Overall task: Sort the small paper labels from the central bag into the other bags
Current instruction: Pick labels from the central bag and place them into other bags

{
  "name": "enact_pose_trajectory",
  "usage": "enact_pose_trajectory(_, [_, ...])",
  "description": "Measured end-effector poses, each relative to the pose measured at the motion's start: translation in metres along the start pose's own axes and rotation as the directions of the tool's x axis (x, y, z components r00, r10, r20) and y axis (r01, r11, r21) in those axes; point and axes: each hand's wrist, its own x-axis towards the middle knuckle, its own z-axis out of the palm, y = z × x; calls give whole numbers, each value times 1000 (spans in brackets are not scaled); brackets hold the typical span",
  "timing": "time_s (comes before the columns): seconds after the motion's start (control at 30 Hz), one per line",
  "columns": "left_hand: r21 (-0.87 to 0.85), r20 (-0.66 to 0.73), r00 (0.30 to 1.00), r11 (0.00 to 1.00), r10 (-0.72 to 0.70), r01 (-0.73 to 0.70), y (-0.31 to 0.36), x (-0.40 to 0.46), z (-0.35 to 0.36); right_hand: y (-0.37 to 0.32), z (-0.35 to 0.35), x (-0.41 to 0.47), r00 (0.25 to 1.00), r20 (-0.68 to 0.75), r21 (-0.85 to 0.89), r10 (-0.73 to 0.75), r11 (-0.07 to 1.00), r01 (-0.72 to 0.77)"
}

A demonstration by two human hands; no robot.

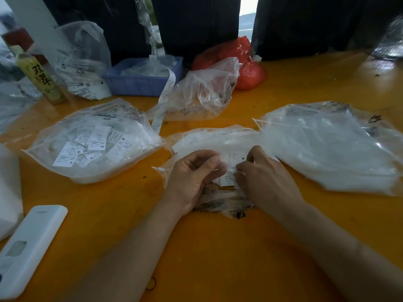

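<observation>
Two hands, left (193, 177) and right (262, 173), pinch small labels (229, 178) between their fingertips over the central bag (209, 138), flanked by a left bag (91, 140) and right bag (331, 144).

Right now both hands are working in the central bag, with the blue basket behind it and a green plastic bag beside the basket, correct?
Not quite. The head view shows a red plastic bag right of the blue basket, not a green one. Both the left hand and right hand are at the labels in the central bag.
</observation>
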Motion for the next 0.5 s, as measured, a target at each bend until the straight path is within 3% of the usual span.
enact_pose_trajectory(0.2, [19,-18,1000,1000,5,-5,3,-2,-2,1,-1,-3,985,-168,290,41,957,9])
enact_pose_trajectory(0.33, [-22,-48,999,1000,-12,11,3,-1,-2,4,0,-3,977,-176,458,120,889,-26])
enact_pose_trajectory(0.5, [-107,-41,999,994,-21,17,4,2,-2,8,-3,-8,942,-203,734,266,678,-33])
